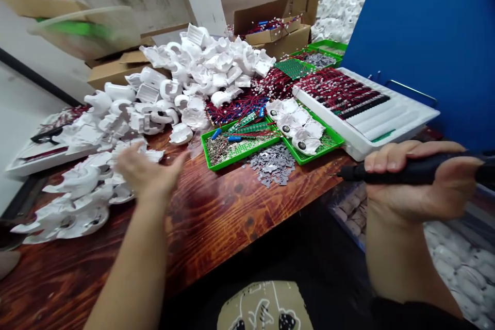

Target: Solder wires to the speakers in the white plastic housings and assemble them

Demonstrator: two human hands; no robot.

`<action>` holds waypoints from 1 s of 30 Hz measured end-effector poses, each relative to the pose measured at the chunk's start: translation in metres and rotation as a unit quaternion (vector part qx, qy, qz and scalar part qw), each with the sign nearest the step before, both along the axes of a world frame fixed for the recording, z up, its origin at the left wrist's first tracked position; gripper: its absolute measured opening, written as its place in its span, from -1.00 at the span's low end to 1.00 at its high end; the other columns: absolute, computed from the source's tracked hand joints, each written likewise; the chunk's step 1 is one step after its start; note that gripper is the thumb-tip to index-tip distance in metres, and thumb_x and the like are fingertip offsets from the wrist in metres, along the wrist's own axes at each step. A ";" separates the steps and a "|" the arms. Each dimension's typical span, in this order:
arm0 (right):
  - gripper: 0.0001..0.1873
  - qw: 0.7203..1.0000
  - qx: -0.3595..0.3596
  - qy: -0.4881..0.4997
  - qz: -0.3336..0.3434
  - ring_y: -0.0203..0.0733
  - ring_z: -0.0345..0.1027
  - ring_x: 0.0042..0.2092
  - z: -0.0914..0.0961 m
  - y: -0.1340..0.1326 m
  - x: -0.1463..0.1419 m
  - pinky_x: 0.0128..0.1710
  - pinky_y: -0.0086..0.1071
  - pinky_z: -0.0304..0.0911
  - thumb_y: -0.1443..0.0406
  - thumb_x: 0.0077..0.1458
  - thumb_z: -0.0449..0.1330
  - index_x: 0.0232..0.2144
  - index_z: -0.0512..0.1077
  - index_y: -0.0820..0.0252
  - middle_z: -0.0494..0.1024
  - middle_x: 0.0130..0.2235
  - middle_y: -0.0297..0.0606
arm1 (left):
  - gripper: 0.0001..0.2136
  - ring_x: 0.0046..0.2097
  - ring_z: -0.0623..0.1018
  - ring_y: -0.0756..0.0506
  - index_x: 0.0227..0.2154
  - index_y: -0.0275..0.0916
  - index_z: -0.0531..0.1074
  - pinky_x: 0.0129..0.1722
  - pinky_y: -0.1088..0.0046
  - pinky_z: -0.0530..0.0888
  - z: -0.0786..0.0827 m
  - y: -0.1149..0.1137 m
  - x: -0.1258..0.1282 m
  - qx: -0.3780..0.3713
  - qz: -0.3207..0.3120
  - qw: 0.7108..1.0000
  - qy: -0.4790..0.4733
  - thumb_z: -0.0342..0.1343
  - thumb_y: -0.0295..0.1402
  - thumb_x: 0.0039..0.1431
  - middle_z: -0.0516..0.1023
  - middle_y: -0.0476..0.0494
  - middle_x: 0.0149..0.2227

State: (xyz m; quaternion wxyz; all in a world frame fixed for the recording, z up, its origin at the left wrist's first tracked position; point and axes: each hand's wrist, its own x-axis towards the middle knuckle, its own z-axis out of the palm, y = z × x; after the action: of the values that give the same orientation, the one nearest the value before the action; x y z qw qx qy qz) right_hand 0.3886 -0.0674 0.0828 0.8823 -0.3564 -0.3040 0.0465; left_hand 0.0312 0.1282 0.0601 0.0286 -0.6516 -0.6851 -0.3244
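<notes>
My right hand (413, 185) is wrapped round a black electric screwdriver (402, 170), whose thin tip points left over the table edge. My left hand (149, 170) is slightly blurred, fingers stretched and thumb apart, with nothing seen in it. It is over the table beside white plastic shells (81, 185) with dark round parts in some of them. In the middle stands a green tray (211, 160) of small screws, with circuit boards (251, 126) and blue cylinders lying across it. Three white shells with round black parts (299, 129) lie on a second green tray (334, 140).
Small grey metal plates (273, 165) lie loose on the wooden table (232, 216). A large heap of white shells (209, 62) rises behind. A white foam tray (402, 113) holds red-wired parts, near a blue panel (429, 36). Cardboard boxes (286, 41) stand at the back.
</notes>
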 end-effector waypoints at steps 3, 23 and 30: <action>-0.62 1.000 0.004 -0.027 0.005 -0.28 0.15 -0.70 -0.004 -0.001 0.005 -0.75 -0.36 0.11 -0.04 -0.02 0.25 -0.52 0.41 0.14 0.30 -0.69 -0.41 | -0.26 0.12 0.45 -0.36 0.10 -0.22 0.28 0.18 -0.05 0.36 -0.011 -0.035 0.116 -0.052 -0.286 0.957 -0.016 0.31 0.16 0.01 0.43 -0.32 0.08; -0.66 0.998 -0.003 -0.059 0.026 -0.28 0.18 -0.66 -0.003 -0.016 0.003 -0.72 -0.37 0.12 0.00 -0.02 0.29 -0.46 0.41 0.14 0.34 -0.66 -0.43 | -0.24 0.17 0.35 -0.47 -0.02 -0.31 0.27 0.19 -0.05 0.26 -0.054 -0.075 0.283 -0.163 -0.297 0.938 -0.068 0.42 0.09 -0.12 0.37 -0.50 0.08; -0.69 0.997 -0.015 -0.071 0.039 -0.27 0.21 -0.64 -0.004 -0.020 -0.006 -0.70 -0.37 0.16 0.03 0.02 0.27 -0.43 0.40 0.14 0.36 -0.63 -0.43 | -0.75 0.00 0.51 -0.25 -0.22 -0.23 0.34 0.04 0.22 0.40 -0.055 -0.057 0.281 -0.182 -0.306 0.919 -0.171 0.23 -0.21 0.21 0.50 -0.31 -0.11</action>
State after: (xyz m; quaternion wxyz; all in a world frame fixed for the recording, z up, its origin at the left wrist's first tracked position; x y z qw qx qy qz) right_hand 0.3825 -0.0871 0.0786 0.8502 -0.3601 -0.3793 0.0604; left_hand 0.3122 0.0708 0.0052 -0.3088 -0.7578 -0.4940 -0.2939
